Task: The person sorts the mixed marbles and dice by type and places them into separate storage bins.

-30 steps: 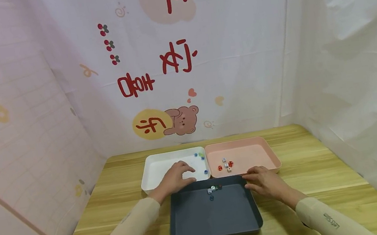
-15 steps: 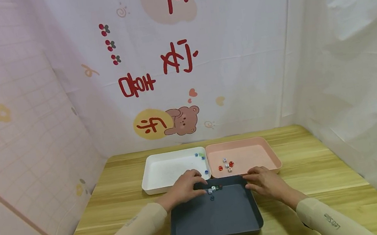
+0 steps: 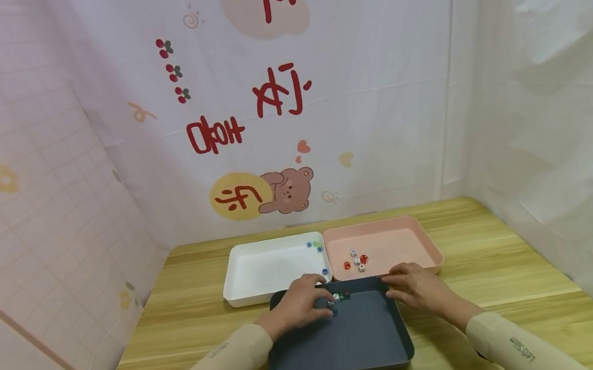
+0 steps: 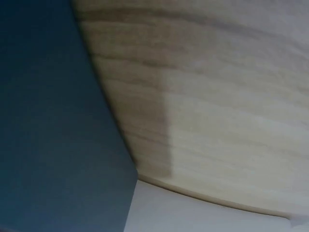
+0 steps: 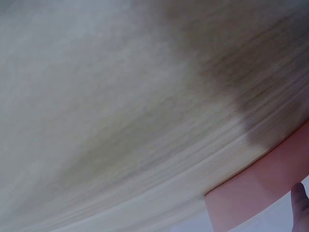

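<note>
My left hand (image 3: 302,302) reaches over the dark grey tray (image 3: 349,343), thumb and fingertips apart around small dice near its far edge. A white die (image 3: 336,297) and a dark reddish die (image 3: 347,296) lie just right of those fingertips. Close to the thumb is a dark blue die (image 3: 334,312); another white die is partly hidden by the fingers. At the tray's far right corner, my right hand (image 3: 418,289) rests with its fingers on the rim. In the right wrist view, a finger (image 5: 300,200) shows beside the pink tray's wall.
Behind stand a white tray (image 3: 267,297) with blue and green dice at its right end, and a pink tray (image 3: 397,240) with red dice (image 3: 364,258) and white dice (image 3: 354,253). All sit on a wooden table (image 3: 488,271). A printed curtain (image 3: 376,102) hangs behind.
My left hand has moved right and nearer, from over the white tray's front edge to the dice in the dark tray. The right hand has stayed in place.
</note>
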A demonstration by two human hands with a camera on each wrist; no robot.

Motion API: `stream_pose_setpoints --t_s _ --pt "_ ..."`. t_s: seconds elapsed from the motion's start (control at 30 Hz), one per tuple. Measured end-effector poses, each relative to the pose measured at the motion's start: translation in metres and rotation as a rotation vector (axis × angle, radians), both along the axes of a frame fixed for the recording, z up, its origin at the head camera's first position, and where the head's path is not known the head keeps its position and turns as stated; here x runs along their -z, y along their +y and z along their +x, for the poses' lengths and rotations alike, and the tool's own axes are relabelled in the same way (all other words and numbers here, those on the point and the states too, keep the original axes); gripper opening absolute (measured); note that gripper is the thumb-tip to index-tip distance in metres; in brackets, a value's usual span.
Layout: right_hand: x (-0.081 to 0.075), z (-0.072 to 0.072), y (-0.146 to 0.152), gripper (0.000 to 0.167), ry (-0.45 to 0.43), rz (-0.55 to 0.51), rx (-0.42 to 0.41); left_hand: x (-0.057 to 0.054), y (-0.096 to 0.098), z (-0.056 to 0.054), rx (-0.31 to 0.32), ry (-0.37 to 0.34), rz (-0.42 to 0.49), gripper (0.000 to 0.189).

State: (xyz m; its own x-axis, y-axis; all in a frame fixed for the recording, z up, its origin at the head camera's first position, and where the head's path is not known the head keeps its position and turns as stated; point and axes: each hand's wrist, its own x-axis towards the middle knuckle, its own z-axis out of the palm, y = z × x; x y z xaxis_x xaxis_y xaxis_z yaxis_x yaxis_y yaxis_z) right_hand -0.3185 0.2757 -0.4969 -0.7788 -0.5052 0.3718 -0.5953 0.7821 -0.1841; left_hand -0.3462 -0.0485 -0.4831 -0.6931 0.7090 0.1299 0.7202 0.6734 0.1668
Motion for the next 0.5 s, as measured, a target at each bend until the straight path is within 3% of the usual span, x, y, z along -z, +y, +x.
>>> stream_pose_setpoints --t_s 0.5 --pt "-0.0012 0.0009 -0.001 0.035 -0.002 -0.005 -0.003 0.0073 0.0074 0.001 0.005 0.041 -0.064 0.021"
